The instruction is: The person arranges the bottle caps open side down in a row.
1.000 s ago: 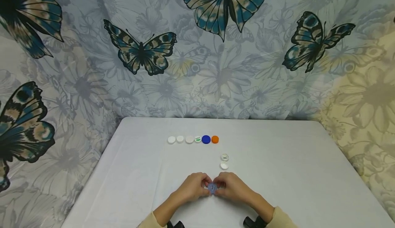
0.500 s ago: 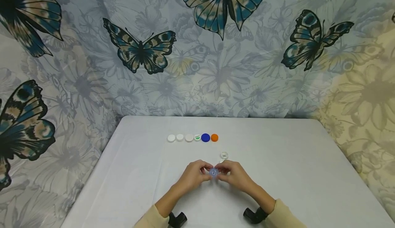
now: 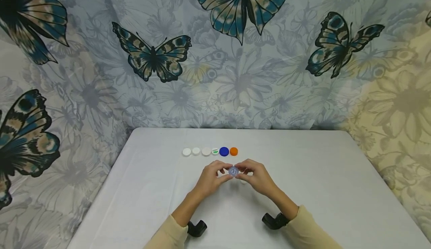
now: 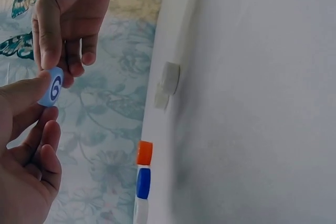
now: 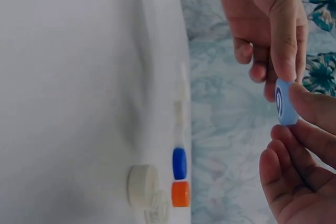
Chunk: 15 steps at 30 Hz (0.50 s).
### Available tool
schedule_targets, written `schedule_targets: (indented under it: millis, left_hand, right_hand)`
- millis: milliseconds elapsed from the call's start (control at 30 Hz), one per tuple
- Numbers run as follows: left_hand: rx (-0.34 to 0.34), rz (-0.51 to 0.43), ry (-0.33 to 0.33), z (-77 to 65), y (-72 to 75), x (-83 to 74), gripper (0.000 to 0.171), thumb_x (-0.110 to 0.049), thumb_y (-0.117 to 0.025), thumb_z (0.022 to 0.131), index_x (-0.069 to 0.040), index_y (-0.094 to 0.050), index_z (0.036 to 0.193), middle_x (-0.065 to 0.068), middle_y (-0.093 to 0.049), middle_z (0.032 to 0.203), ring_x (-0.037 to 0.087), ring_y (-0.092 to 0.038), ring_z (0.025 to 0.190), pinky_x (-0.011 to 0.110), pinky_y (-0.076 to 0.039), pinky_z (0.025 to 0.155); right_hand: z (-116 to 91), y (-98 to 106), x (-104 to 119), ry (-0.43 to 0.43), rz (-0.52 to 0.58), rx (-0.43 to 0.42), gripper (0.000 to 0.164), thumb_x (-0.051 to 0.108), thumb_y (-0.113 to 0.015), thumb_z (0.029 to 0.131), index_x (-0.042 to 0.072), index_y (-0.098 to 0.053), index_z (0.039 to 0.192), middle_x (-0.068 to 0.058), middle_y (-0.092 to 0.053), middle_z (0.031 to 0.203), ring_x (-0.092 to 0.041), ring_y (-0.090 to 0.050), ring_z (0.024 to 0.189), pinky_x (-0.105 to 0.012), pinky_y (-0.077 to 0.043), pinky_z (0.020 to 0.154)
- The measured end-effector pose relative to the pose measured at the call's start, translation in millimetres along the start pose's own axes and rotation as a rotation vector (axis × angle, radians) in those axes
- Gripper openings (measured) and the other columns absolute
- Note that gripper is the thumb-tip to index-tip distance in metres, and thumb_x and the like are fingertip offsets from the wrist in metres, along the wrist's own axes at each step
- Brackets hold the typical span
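Observation:
A light blue bottle cap with a dark curled mark is pinched between both hands, raised above the table. My left hand grips one side with thumb and fingertips, and my right hand pinches the opposite side. In the left wrist view the cap is tilted nearly on edge, its marked face showing. Below the hands lie a white cap and a clear cap. In the head view the right hand hides the clear one and most of the white one.
Farther back on the white table runs a row of caps: several white ones, one with a green print, a blue cap and an orange cap. Butterfly-patterned cloth hangs behind the table's far edge.
Both hands have moved forward together, away from the body, carrying the light blue cap toward the row. They now cover the two caps that lay in front of them.

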<state>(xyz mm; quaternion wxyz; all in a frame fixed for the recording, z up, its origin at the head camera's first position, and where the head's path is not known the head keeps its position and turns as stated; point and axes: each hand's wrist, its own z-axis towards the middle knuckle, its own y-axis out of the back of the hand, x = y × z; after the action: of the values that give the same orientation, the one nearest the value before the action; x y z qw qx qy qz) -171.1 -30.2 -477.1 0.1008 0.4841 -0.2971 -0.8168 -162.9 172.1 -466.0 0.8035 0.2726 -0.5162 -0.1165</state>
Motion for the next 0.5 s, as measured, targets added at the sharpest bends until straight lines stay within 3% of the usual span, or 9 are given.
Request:
schedule_targets:
  millis: [333, 500]
  left_hand:
    - [-0.105, -0.087, -0.039, 14.0, 8.9, -3.5, 0.029, -0.019, -0.074, 0.086, -0.008, -0.072, 0.112, 0.005, -0.070, 0.107, 0.020, -0.059, 0.098, 0.026, -0.051, 0.077]
    - [-0.126, -0.126, -0.007, 14.8, 10.2, -5.6, 0.030, -0.019, -0.074, 0.086, -0.007, -0.072, 0.114, 0.005, -0.070, 0.107, 0.021, -0.059, 0.099, 0.028, -0.051, 0.079]
  right_hand:
    - [17.1, 7.6, 8.4, 0.015, 0.099, -0.057, 0.024, 0.010, -0.074, 0.085, 0.001, -0.071, 0.107, -0.012, -0.070, 0.100, -0.010, -0.063, 0.085, -0.021, -0.055, 0.078]
    - [18.1, 5.2, 11.3, 0.052, 0.103, -0.111, 0.022, 0.006, -0.074, 0.084, 0.002, -0.071, 0.105, -0.012, -0.071, 0.099, -0.006, -0.064, 0.087, -0.021, -0.055, 0.076]
